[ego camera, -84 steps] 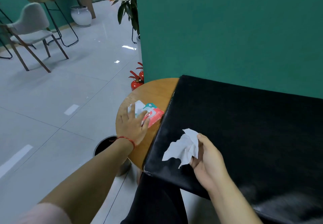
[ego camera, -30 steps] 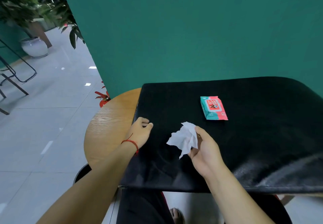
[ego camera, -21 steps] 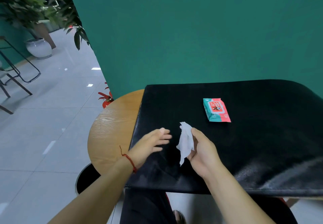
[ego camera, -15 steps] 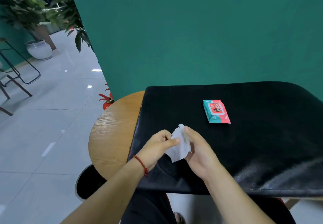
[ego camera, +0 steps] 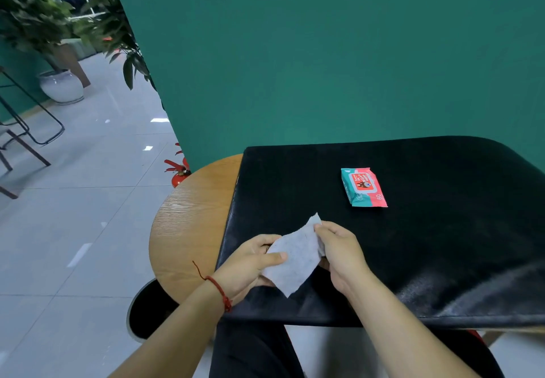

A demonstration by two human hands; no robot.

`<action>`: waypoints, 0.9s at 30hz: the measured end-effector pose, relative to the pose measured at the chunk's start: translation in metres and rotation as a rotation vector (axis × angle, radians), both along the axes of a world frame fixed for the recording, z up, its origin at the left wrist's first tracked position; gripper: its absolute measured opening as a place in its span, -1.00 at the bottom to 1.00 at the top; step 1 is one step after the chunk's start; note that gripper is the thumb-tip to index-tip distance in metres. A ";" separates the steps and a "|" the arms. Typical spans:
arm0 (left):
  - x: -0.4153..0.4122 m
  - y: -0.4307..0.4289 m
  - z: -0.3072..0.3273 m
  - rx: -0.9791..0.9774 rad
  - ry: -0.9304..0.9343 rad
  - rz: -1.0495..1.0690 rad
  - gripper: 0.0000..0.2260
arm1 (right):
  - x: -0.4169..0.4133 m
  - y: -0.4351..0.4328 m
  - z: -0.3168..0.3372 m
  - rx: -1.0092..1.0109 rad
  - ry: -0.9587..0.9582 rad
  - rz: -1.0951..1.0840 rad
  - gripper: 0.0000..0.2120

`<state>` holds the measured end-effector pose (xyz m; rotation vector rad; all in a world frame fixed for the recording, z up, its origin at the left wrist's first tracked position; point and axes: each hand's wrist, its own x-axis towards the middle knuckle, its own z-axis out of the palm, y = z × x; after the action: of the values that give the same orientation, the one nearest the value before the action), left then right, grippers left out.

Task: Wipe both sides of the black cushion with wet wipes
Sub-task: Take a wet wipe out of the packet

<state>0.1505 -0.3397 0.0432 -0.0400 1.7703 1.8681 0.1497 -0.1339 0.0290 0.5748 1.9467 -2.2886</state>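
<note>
The black cushion (ego camera: 427,230) lies flat over a round wooden table (ego camera: 191,218), with its near edge overhanging toward me. A white wet wipe (ego camera: 295,259) is stretched between both hands just above the cushion's near left corner. My left hand (ego camera: 250,265) pinches the wipe's left side with thumb on top. My right hand (ego camera: 339,250) pinches its upper right corner. A teal and red pack of wet wipes (ego camera: 364,187) lies on the cushion beyond my right hand.
A green partition wall (ego camera: 324,53) stands right behind the table. A black bin (ego camera: 150,312) sits on the floor under the table's near left edge. A red fire extinguisher (ego camera: 178,172) stands by the wall. Potted plants and chair legs are far left.
The pack went from the table under my left hand onto the cushion. My left hand left the cushion's edge, reached the wipe, and both hands now spread it flat.
</note>
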 end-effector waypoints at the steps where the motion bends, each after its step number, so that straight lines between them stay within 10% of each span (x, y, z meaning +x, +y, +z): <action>1: 0.000 0.000 -0.001 -0.047 0.007 -0.043 -0.72 | -0.003 -0.001 0.003 0.040 0.030 0.028 -0.74; 11: -0.014 -0.004 -0.029 -0.397 0.045 0.014 -0.65 | -0.033 -0.011 0.003 0.621 0.360 0.285 -0.91; 19: -0.012 -0.021 -0.031 -0.428 0.010 -0.087 -0.79 | -0.082 0.012 -0.002 0.210 -0.014 0.285 -0.83; 27: -0.006 -0.028 -0.019 -0.555 0.013 -0.392 -0.70 | -0.096 0.011 0.000 0.246 0.017 0.438 -0.76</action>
<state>0.1441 -0.3682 0.0245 0.1041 2.0763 1.0764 0.0541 -0.1232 0.0289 0.1215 2.1212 -1.8123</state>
